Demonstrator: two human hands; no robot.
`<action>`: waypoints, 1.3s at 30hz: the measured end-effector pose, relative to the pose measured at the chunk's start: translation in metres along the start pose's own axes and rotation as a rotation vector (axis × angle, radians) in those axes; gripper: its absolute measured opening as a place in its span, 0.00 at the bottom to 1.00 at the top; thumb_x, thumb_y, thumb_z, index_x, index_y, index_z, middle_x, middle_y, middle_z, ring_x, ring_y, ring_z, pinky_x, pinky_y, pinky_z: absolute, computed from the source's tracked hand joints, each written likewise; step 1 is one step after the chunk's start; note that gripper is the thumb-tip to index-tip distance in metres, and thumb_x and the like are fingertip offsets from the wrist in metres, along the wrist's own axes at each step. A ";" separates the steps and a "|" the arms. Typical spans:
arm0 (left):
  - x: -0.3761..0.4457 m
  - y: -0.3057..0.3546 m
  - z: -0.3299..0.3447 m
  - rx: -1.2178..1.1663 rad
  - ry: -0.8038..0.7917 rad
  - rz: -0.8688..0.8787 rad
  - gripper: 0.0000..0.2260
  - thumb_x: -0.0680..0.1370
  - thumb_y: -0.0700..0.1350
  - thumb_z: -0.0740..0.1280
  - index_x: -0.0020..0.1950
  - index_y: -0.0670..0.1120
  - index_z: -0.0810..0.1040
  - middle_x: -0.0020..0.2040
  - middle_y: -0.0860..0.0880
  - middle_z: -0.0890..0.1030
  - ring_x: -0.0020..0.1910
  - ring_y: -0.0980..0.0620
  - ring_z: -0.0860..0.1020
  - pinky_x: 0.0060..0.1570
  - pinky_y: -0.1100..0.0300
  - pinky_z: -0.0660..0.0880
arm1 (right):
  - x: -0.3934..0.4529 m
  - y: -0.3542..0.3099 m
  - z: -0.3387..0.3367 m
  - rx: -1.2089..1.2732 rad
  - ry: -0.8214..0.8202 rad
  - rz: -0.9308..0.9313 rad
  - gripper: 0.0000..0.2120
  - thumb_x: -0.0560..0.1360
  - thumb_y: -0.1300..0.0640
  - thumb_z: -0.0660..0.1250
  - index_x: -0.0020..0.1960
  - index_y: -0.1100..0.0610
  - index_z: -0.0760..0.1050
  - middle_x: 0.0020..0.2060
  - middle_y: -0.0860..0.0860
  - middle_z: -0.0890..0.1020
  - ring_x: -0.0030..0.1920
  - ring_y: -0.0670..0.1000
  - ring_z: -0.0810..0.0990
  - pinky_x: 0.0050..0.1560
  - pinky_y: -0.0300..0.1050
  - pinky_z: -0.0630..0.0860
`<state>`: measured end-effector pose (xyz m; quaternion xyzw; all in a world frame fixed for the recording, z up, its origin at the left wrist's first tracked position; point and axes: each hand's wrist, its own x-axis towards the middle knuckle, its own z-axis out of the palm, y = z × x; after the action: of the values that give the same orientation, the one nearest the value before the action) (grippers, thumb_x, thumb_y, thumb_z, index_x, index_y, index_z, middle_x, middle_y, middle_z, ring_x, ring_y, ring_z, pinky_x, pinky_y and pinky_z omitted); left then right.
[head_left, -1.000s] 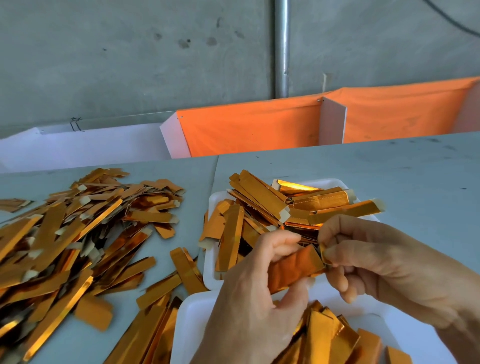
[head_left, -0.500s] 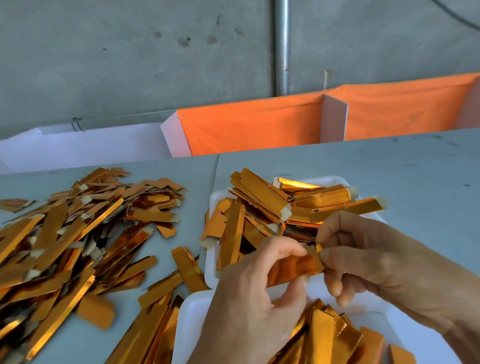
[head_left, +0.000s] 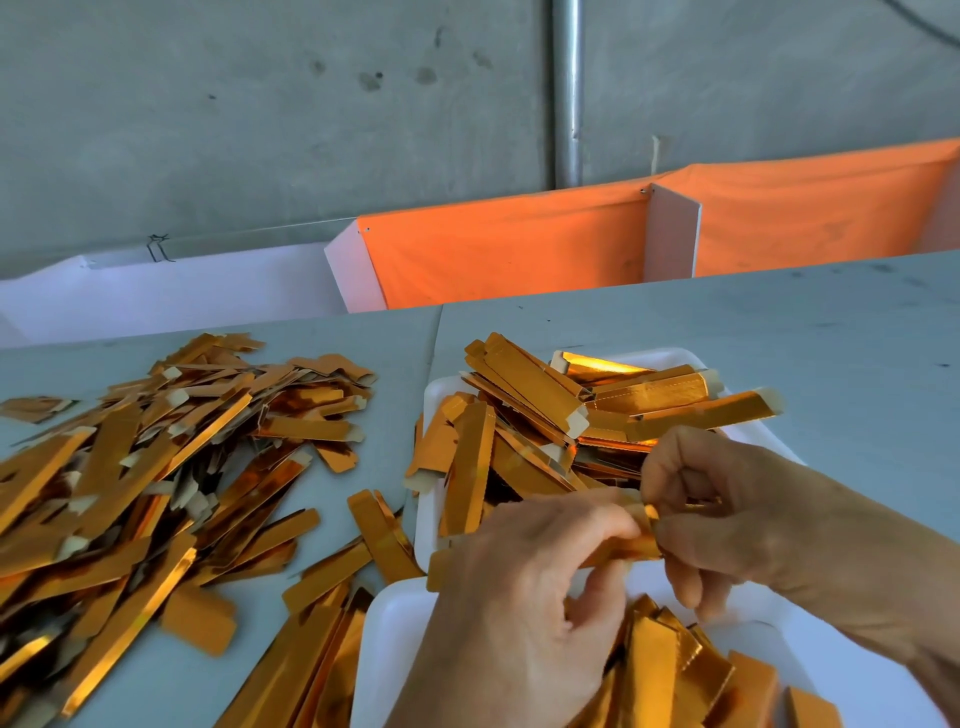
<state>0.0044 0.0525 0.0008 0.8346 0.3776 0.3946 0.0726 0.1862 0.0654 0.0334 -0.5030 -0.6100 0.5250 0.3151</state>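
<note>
Grey table (head_left: 810, 332) under everything. Orange cloth panel (head_left: 519, 254) stands along its far edge, well beyond both hands.

Large loose heap of gold foil strips (head_left: 135, 467) lies flat on the tabletop, well off to the outer side of the left hand (head_left: 519, 613).

White tray (head_left: 654, 356) sits just beyond the fingertips, piled w/ folded strips (head_left: 524, 374); several poke over its rim.

Second white tray (head_left: 387, 644) is directly below the hands, w/ more gold pieces (head_left: 654, 670) under the wrists.

Left hand: fingers curled round one gold strip (head_left: 623, 550), thumb underneath — firm grasp, approx. mid-length.

Right hand (head_left: 753, 519): thumb + forefinger pinch the same strip's near end, other fingers curled below it. The hands almost meet at the knuckles.

The strip is held in the air between the two hands, roughly level, above where the two trays meet. Its other end sticks out past the outer side of the left hand. Fold state inside the grip — can't tell.
</note>
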 end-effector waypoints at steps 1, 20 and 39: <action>0.000 0.000 0.001 0.002 0.003 0.010 0.09 0.73 0.51 0.64 0.52 0.55 0.80 0.53 0.62 0.81 0.54 0.65 0.76 0.49 0.65 0.77 | 0.000 0.001 0.000 0.010 -0.005 -0.013 0.11 0.67 0.63 0.70 0.47 0.60 0.72 0.25 0.55 0.79 0.25 0.51 0.78 0.28 0.37 0.74; 0.001 0.006 -0.006 -0.518 -0.087 -0.264 0.12 0.72 0.46 0.68 0.52 0.60 0.79 0.51 0.62 0.82 0.54 0.62 0.79 0.50 0.70 0.75 | 0.004 0.015 -0.013 0.536 -0.250 -0.053 0.17 0.60 0.55 0.82 0.43 0.58 0.79 0.27 0.54 0.73 0.24 0.50 0.74 0.26 0.38 0.72; 0.006 0.018 0.001 -0.866 0.184 -0.172 0.25 0.74 0.39 0.66 0.69 0.55 0.68 0.62 0.53 0.79 0.66 0.55 0.73 0.60 0.66 0.71 | 0.006 0.013 -0.007 0.578 -0.260 -0.161 0.19 0.59 0.61 0.82 0.45 0.59 0.77 0.40 0.59 0.79 0.38 0.55 0.80 0.40 0.47 0.79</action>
<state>0.0180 0.0444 0.0111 0.6545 0.2506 0.5811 0.4137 0.1941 0.0728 0.0217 -0.2717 -0.5087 0.7097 0.4046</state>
